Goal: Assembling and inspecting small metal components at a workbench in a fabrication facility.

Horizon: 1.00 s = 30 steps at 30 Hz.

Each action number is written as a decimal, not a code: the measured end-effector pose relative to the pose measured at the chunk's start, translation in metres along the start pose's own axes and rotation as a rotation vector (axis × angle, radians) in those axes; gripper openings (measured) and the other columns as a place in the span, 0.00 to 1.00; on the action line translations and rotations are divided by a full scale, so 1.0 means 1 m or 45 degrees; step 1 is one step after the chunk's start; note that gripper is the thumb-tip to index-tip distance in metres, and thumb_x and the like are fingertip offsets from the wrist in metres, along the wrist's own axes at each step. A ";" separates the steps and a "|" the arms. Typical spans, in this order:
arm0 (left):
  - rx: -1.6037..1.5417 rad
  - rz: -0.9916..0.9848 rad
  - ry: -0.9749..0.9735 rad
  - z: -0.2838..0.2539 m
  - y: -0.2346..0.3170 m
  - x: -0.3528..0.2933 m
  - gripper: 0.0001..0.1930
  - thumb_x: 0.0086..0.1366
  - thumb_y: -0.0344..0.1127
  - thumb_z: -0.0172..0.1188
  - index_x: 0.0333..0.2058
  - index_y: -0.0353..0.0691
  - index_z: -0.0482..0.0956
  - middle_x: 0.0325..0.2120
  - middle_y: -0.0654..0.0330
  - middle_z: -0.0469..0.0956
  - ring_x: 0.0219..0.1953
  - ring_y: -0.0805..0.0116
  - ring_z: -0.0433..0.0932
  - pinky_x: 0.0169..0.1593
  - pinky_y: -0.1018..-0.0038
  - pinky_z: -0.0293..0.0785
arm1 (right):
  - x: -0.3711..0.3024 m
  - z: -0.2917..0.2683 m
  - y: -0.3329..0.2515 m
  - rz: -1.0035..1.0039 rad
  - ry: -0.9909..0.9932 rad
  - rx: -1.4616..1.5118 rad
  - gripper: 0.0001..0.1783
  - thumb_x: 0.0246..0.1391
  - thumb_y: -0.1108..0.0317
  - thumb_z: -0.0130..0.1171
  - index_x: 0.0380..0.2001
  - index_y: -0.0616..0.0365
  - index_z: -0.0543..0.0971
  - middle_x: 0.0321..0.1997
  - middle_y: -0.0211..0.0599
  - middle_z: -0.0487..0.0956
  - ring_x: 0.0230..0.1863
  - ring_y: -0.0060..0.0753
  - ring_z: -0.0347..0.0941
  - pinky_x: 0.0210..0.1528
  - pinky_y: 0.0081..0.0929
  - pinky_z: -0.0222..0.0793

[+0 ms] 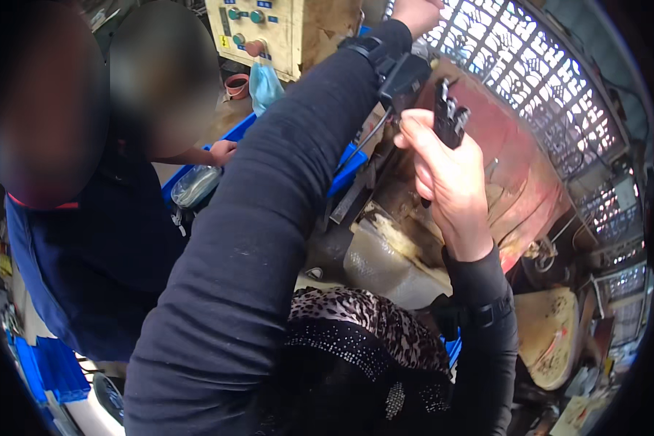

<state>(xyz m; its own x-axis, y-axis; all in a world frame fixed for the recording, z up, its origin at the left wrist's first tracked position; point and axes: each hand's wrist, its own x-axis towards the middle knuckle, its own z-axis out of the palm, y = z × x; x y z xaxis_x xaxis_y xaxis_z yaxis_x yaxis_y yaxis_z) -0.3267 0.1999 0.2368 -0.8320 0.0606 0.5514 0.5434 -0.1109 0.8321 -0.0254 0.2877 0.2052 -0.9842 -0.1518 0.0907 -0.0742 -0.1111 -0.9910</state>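
Observation:
My right hand [452, 178] is closed around a black object [449, 120] with shiny metal bits at its upper end. It looks like a hand tool, but its exact kind cannot be made out. My left arm reaches far forward across the view, and only part of my left hand [414, 16] shows at the top edge. Its fingers are mostly cut off, so what it touches is hidden. A black box-like device [403, 81] is strapped at the left wrist, with a cable running down from it.
A person in dark blue clothes [102, 254] stands at my left, one hand [223, 151] by a blue tray [173, 185]. Beyond is a cream control box [287, 36] with buttons. A reddish cloth-like cover [512, 145] lies under a latticed window [523, 65]. A stool seat [548, 334] stands right.

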 end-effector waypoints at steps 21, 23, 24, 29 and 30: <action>0.181 0.129 -0.153 0.020 -0.012 -0.031 0.09 0.52 0.23 0.57 0.33 0.30 0.80 0.25 0.57 0.80 0.27 0.69 0.78 0.33 0.75 0.74 | -0.017 0.028 0.042 0.143 0.145 0.299 0.05 0.55 0.68 0.63 0.31 0.54 0.76 0.20 0.15 0.67 0.13 0.07 0.53 0.14 0.13 0.46; 0.306 0.166 -0.137 0.017 -0.005 -0.040 0.09 0.53 0.23 0.56 0.33 0.29 0.80 0.25 0.57 0.80 0.27 0.70 0.78 0.33 0.75 0.74 | -0.006 0.019 0.036 0.089 0.149 0.410 0.06 0.54 0.66 0.64 0.30 0.54 0.77 0.19 0.14 0.67 0.12 0.07 0.53 0.14 0.14 0.46; 0.365 0.184 -0.136 0.016 -0.002 -0.042 0.08 0.54 0.22 0.56 0.34 0.29 0.80 0.25 0.58 0.80 0.28 0.70 0.78 0.34 0.76 0.74 | -0.003 0.017 0.034 0.060 0.158 0.467 0.07 0.54 0.65 0.64 0.30 0.55 0.77 0.18 0.14 0.66 0.12 0.07 0.52 0.14 0.14 0.46; 0.155 0.160 -0.246 0.043 -0.011 -0.032 0.09 0.56 0.21 0.53 0.35 0.28 0.79 0.26 0.57 0.80 0.28 0.69 0.78 0.34 0.76 0.74 | -0.001 -0.007 0.018 0.123 0.275 0.288 0.11 0.52 0.60 0.66 0.24 0.56 0.79 0.14 0.16 0.65 0.12 0.11 0.56 0.15 0.17 0.48; 0.108 0.072 -0.260 0.054 -0.017 -0.041 0.09 0.57 0.22 0.53 0.37 0.30 0.77 0.29 0.56 0.81 0.31 0.68 0.79 0.36 0.76 0.75 | -0.007 -0.008 0.019 -0.086 0.352 0.257 0.13 0.50 0.59 0.67 0.21 0.56 0.79 0.14 0.19 0.66 0.13 0.13 0.57 0.15 0.19 0.49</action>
<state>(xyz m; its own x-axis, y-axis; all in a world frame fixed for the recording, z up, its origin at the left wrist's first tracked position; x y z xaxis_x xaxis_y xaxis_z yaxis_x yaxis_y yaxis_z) -0.2958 0.2532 0.2039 -0.7646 0.2572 0.5910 0.6035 -0.0363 0.7965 -0.0216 0.2947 0.1850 -0.9865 0.1313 0.0979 -0.1345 -0.3083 -0.9417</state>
